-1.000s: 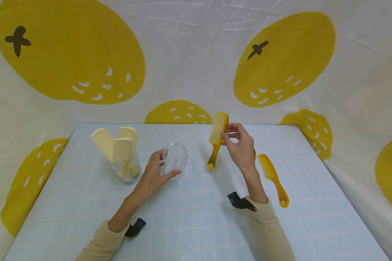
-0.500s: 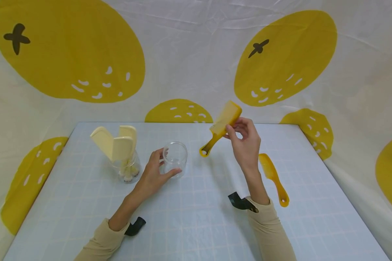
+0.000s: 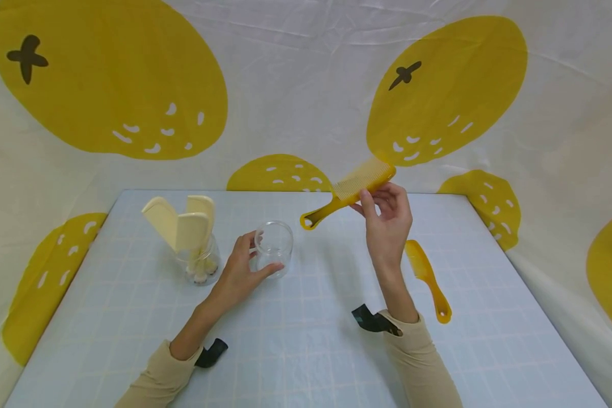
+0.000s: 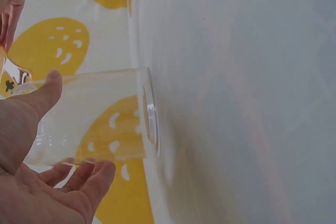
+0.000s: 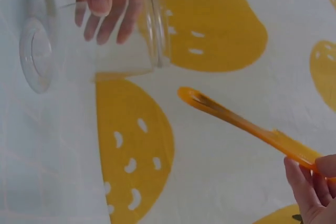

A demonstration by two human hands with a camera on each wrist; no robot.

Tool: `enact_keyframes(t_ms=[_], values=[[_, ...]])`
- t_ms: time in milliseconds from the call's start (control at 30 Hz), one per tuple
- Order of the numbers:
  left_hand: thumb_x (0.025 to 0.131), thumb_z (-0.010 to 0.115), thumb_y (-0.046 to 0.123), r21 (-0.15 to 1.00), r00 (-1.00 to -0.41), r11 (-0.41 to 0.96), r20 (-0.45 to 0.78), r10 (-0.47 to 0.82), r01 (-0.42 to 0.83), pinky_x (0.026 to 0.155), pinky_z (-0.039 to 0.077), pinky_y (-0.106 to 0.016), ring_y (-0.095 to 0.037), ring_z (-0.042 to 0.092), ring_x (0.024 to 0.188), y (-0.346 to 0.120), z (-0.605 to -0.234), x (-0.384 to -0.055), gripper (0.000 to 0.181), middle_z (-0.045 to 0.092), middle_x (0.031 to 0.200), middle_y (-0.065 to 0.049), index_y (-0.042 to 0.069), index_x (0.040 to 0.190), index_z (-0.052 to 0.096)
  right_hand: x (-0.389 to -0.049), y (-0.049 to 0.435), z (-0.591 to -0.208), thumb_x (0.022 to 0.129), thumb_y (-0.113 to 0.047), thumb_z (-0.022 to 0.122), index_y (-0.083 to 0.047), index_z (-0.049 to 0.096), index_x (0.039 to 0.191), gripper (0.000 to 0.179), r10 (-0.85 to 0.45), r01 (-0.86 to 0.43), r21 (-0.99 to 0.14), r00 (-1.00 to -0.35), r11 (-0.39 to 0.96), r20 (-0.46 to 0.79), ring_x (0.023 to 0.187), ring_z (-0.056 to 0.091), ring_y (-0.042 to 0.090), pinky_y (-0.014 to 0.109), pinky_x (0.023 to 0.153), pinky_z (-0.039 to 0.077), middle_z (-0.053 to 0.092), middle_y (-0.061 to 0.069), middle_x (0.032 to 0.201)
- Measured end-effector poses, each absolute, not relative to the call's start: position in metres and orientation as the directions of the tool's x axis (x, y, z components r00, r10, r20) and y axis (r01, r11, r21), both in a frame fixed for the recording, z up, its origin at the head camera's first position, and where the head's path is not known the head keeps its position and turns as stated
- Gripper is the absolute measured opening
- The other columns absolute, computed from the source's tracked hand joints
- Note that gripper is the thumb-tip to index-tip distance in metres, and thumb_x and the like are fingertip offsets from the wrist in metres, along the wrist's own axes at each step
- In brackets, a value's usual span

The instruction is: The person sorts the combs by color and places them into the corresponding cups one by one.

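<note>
A clear glass jar [image 3: 275,241] stands upright on the table, and my left hand [image 3: 237,275] grips its side, thumb in front and fingers behind. The left wrist view shows the thumb and fingers on opposite sides of the jar [image 4: 100,111]. To the right, my right hand [image 3: 389,226] pinches a yellow comb [image 3: 359,184] by its toothed part, between thumb and fingers. This comb is held in the air above the table, its handle [image 5: 236,121] slanting down toward the jar, apart from it. A second yellow comb [image 3: 428,280] lies on the table, right of my right wrist.
Left of my left hand, another clear jar [image 3: 211,255] holds several cream-coloured items [image 3: 191,229] with broad flat heads up. The pale blue checked table [image 3: 296,351] meets a white curtain [image 3: 296,85] printed with yellow fruit at its back edge.
My right hand has lifted the yellow comb and turned it from near upright to a slant, swinging its handle end left toward the jar. My left hand and the jar stay in place.
</note>
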State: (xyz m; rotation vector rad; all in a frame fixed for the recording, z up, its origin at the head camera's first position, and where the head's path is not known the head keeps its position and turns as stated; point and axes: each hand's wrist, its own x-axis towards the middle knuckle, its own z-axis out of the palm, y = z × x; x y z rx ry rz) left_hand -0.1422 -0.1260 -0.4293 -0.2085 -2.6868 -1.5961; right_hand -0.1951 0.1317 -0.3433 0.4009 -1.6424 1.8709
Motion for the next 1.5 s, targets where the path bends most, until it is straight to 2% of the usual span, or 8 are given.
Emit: enact_keyframes(t_ms=[200, 333, 500, 800, 1000, 1167, 1500], values=[[0.086, 0.086, 0.027, 0.878, -0.992, 0.467, 0.064, 0.109, 0.108, 0.114, 0.044, -0.049, -0.037, 0.046, 0.136, -0.126, -0.429, -0.142, 0.090, 0.040, 0.149, -0.020, -0.001, 0.152, 0.032, -0.193, 0.125, -0.344, 0.095, 0.003, 0.070, 0.003, 0.057, 0.117, 0.026, 0.274, -0.628, -0.770, -0.765, -0.117, 0.582, 0.093, 0.065, 0.031, 0.040, 0.078, 0.063, 0.059, 0.016, 0.103], [0.087, 0.085, 0.028, 0.875, -0.992, 0.473, 0.054, 0.110, 0.100, 0.114, 0.043, -0.049, -0.037, 0.045, 0.137, -0.127, -0.430, -0.142, 0.090, 0.039, 0.150, -0.020, 0.000, 0.153, 0.031, -0.190, 0.119, -0.345, 0.095, 0.006, 0.069, 0.004, 0.056, 0.116, 0.024, 0.274, -0.627, -0.757, -0.772, -0.185, 0.573, 0.090, 0.064, 0.030, 0.042, 0.079, 0.063, 0.059, 0.017, 0.101], [0.087, 0.085, 0.027, 0.875, -0.992, 0.472, 0.059, 0.116, 0.107, 0.114, 0.043, -0.049, -0.037, 0.046, 0.136, -0.127, -0.430, -0.142, 0.090, 0.040, 0.149, -0.020, 0.000, 0.153, 0.031, -0.187, 0.112, -0.347, 0.095, 0.008, 0.068, 0.006, 0.056, 0.116, 0.024, 0.251, -0.614, -0.763, -0.786, -0.205, 0.565, 0.091, 0.066, 0.029, 0.042, 0.079, 0.063, 0.060, 0.017, 0.103], [0.087, 0.086, 0.026, 0.886, -0.990, 0.450, 0.065, 0.122, 0.113, 0.114, 0.043, -0.050, -0.036, 0.046, 0.136, -0.127, -0.428, -0.141, 0.089, 0.040, 0.148, -0.019, 0.001, 0.152, 0.031, -0.183, 0.096, -0.356, 0.095, 0.007, 0.067, 0.005, 0.055, 0.118, 0.025, 0.187, -0.593, -0.783, -0.804, -0.188, 0.564, 0.094, 0.065, 0.027, 0.043, 0.079, 0.063, 0.062, 0.016, 0.105], [0.087, 0.085, 0.027, 0.882, -0.991, 0.458, 0.064, 0.119, 0.112, 0.114, 0.043, -0.050, -0.036, 0.045, 0.137, -0.127, -0.429, -0.142, 0.089, 0.040, 0.149, -0.018, 0.002, 0.153, 0.031, -0.182, 0.087, -0.362, 0.095, 0.009, 0.067, 0.011, 0.052, 0.119, 0.029, 0.141, -0.581, -0.792, -0.814, -0.189, 0.564, 0.094, 0.064, 0.027, 0.043, 0.079, 0.063, 0.061, 0.017, 0.106], [0.088, 0.085, 0.027, 0.877, -0.990, 0.465, 0.076, 0.119, 0.123, 0.114, 0.043, -0.050, -0.037, 0.045, 0.137, -0.128, -0.430, -0.142, 0.088, 0.039, 0.149, -0.019, 0.001, 0.152, 0.031, -0.180, 0.081, -0.368, 0.094, 0.008, 0.068, 0.011, 0.051, 0.120, 0.030, 0.110, -0.560, -0.811, -0.829, -0.170, 0.549, 0.096, 0.064, 0.027, 0.044, 0.079, 0.063, 0.061, 0.016, 0.107], [0.086, 0.086, 0.026, 0.885, -0.988, 0.444, 0.094, 0.120, 0.138, 0.113, 0.043, -0.051, -0.037, 0.046, 0.136, -0.127, -0.430, -0.142, 0.087, 0.041, 0.147, -0.019, 0.001, 0.151, 0.034, -0.178, 0.071, -0.377, 0.094, 0.006, 0.070, 0.010, 0.053, 0.120, 0.031, 0.056, -0.554, -0.825, -0.832, -0.112, 0.551, 0.095, 0.067, 0.026, 0.042, 0.077, 0.063, 0.060, 0.022, 0.108]])
